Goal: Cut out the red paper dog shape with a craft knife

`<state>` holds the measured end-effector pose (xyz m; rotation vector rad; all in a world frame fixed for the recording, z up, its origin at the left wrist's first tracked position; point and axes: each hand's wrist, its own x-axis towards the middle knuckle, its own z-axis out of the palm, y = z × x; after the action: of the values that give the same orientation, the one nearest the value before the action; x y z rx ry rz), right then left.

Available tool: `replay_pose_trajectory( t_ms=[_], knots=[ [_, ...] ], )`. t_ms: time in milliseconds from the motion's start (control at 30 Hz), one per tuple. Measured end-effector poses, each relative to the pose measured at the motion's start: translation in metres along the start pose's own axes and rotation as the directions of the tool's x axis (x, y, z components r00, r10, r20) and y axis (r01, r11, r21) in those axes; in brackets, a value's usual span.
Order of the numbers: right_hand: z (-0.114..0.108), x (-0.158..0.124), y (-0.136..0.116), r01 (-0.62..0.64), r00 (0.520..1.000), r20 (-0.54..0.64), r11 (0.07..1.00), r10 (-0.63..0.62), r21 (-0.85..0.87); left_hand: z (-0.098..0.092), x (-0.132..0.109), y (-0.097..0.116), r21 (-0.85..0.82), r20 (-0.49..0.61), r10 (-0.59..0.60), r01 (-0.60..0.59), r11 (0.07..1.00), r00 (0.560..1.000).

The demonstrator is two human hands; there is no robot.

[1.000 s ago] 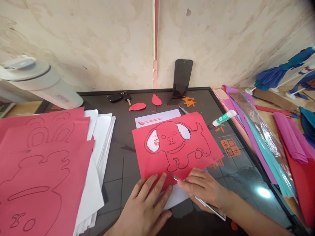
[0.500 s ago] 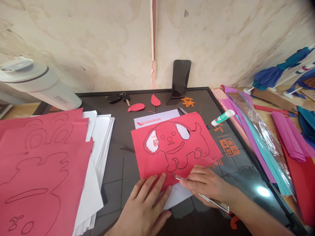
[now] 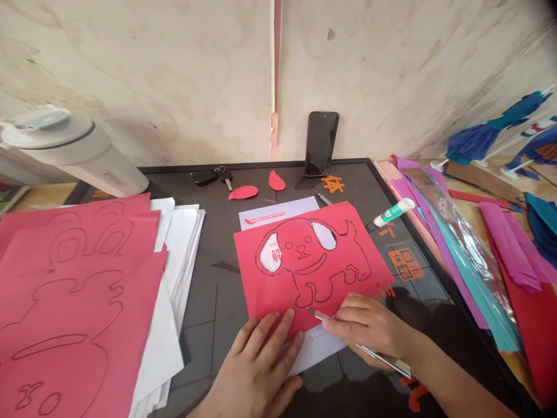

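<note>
The left hand [image 3: 256, 366] lies flat and released, fingers spread on the near edge of the red dog sheet [image 3: 270, 284]. Just to its right, the right hand [image 3: 369, 334] is clenched around a thin craft knife [image 3: 383, 360], whose blade tip rests on the sheet below the drawn legs. The sheet lies on the dark tabletop [image 3: 209, 302], directly beyond both hands. Farther beyond the right hand lies a glue stick [image 3: 394, 212], and past the sheet a phone [image 3: 321, 144] leans on the wall.

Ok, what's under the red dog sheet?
White printed paper: it shows above the top edge of the red sheet, through the cut-out ears, and by the right hand holding the knife. Its middle is covered; below both lies the dark mat.
</note>
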<state>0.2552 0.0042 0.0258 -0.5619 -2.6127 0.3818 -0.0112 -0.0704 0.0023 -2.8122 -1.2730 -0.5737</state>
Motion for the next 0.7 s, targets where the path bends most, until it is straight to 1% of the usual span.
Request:
replay_pose_trajectory(
  t_ms=[133, 300, 333, 367, 400, 433, 467, 500, 533, 567, 600, 633, 667, 700],
  knots=[
    [0.001, -0.004, 0.004, -0.024, 1.000, 0.010, 0.999, 0.024, 0.039, -0.001, 0.000, 0.000, -0.004, -0.007, -0.006, 0.006, 1.000, 1.000],
    [0.000, -0.005, 0.003, -0.050, 0.994, -0.082, 0.979, 0.067, 0.199, -0.001, -0.001, 0.000, -0.024, -0.026, -0.006, 0.005, 1.000, 1.000],
    [0.000, -0.005, 0.001, -0.080, 0.989, -0.096, 0.962, 0.109, 0.259, -0.001, -0.001, 0.000, -0.040, -0.032, -0.007, 0.006, 0.999, 0.999],
    [0.001, -0.005, -0.002, -0.146, 0.977, -0.099, 0.928, 0.191, 0.344, -0.001, -0.001, 0.000, -0.065, -0.038, -0.010, 0.008, 0.998, 0.999],
    [0.003, -0.006, -0.006, -0.232, 0.949, -0.091, 0.861, 0.303, 0.453, -0.002, -0.001, -0.001, -0.098, -0.060, -0.020, 0.014, 0.995, 0.998],
    [0.006, -0.006, -0.009, -0.326, 0.900, -0.055, 0.752, 0.432, 0.573, -0.002, -0.001, -0.001, -0.144, -0.096, -0.040, 0.026, 0.989, 0.995],
    [0.011, -0.008, -0.012, -0.411, 0.828, 0.017, 0.587, 0.560, 0.698, -0.003, -0.001, -0.002, -0.209, -0.134, -0.075, 0.046, 0.977, 0.988],
    [0.016, -0.009, -0.014, -0.420, 0.779, 0.073, 0.432, 0.623, 0.798, -0.005, 0.000, -0.002, -0.290, -0.168, -0.127, 0.074, 0.954, 0.978],
    [0.021, -0.010, -0.016, -0.413, 0.750, 0.130, 0.306, 0.648, 0.858, -0.007, 0.002, -0.003, -0.385, -0.185, -0.197, 0.113, 0.916, 0.963],
    [0.026, -0.011, -0.017, -0.397, 0.733, 0.169, 0.213, 0.659, 0.893, -0.010, 0.004, -0.003, -0.487, -0.167, -0.277, 0.165, 0.858, 0.946],
    [0.031, -0.012, -0.018, -0.374, 0.732, 0.197, 0.144, 0.652, 0.916, -0.013, 0.007, -0.003, -0.586, -0.103, -0.359, 0.235, 0.776, 0.928],
    [0.034, -0.012, -0.018, -0.359, 0.736, 0.218, 0.096, 0.641, 0.929, -0.017, 0.011, -0.002, -0.674, 0.002, -0.429, 0.318, 0.667, 0.903],
    [0.037, -0.012, -0.018, -0.346, 0.743, 0.232, 0.063, 0.627, 0.936, -0.021, 0.015, -0.001, -0.741, 0.130, -0.477, 0.405, 0.536, 0.869],
    [0.038, -0.011, -0.019, -0.339, 0.751, 0.245, 0.040, 0.613, 0.940, -0.025, 0.019, 0.000, -0.784, 0.266, -0.493, 0.483, 0.390, 0.829]
  ],
)
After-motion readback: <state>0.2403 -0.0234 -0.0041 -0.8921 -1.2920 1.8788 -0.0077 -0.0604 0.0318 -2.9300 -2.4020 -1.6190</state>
